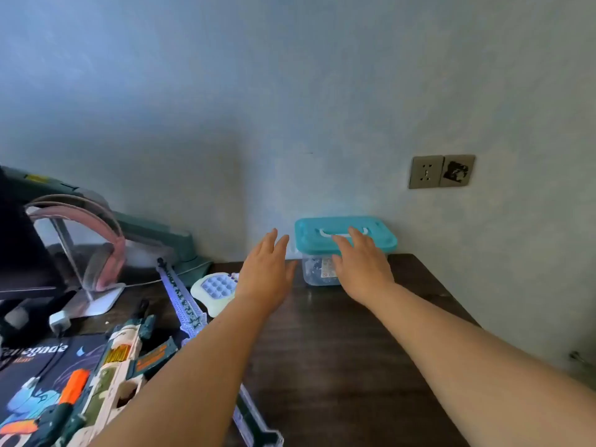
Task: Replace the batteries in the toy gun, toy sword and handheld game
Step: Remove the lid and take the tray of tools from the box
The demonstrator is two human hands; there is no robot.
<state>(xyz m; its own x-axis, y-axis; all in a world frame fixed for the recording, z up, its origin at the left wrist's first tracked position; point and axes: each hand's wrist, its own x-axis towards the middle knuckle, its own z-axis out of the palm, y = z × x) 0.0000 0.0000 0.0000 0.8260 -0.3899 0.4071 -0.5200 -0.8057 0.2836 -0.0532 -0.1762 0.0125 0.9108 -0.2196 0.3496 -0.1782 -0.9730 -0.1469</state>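
A clear plastic box with a teal lid (380, 241) and white handle stands at the back of the dark wooden desk (338, 350), against the wall. My right hand (361, 266) reaches over its front with straight fingers at the lid and handle. My left hand (266, 272) hovers just left of the box, fingers straight, holding nothing. The pale green handheld game (214, 290) with purple buttons lies left of my left hand. The blue toy sword (183, 301) lies diagonally beside it. The white, green and orange toy gun (109, 379) lies at the near left, partly under my left forearm.
Pink headphones (103, 250) hang on a stand at the left, beside a dark monitor (22, 253). A printed mat (35, 375) lies under the gun. A white plug (59, 321) sits near the stand. Wall sockets (442, 171) are at the right.
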